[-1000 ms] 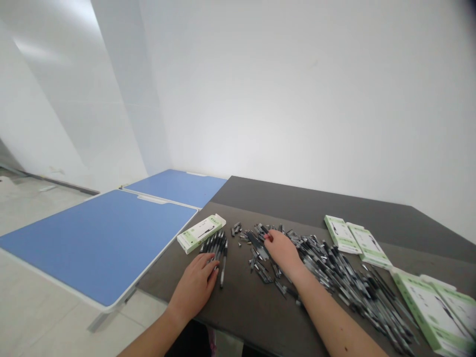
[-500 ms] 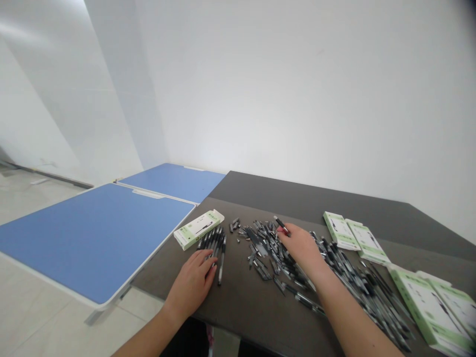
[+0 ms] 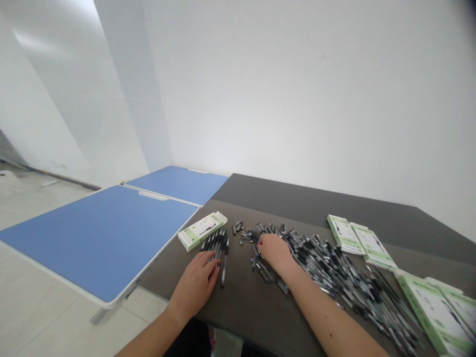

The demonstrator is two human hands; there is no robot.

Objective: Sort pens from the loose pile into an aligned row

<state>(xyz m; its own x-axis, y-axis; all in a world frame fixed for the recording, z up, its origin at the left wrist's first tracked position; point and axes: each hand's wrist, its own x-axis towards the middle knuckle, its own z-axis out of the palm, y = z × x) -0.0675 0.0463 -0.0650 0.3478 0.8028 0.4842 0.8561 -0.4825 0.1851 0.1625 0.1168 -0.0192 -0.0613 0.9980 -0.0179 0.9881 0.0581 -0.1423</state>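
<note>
My left hand (image 3: 196, 284) lies flat, fingers stretched, on the near ends of a small row of black pens (image 3: 218, 244) lined up beside a green-and-white pen box (image 3: 201, 231). My right hand (image 3: 274, 253) rests palm down on the left end of a big loose pile of black pens (image 3: 334, 270), fingers curled into the pens; what they grip is hidden. Both hands sit on a dark table (image 3: 297, 203).
Two more green-and-white boxes (image 3: 357, 240) lie at the back right, and larger ones (image 3: 439, 307) at the near right edge. Small loose pen parts (image 3: 237, 228) lie between the row and the pile. Two blue folding tables (image 3: 100, 233) stand to the left.
My right hand, which half a second ago held a pen up further back, has come down and left onto the pile's near-left end. My left hand stays on the row.
</note>
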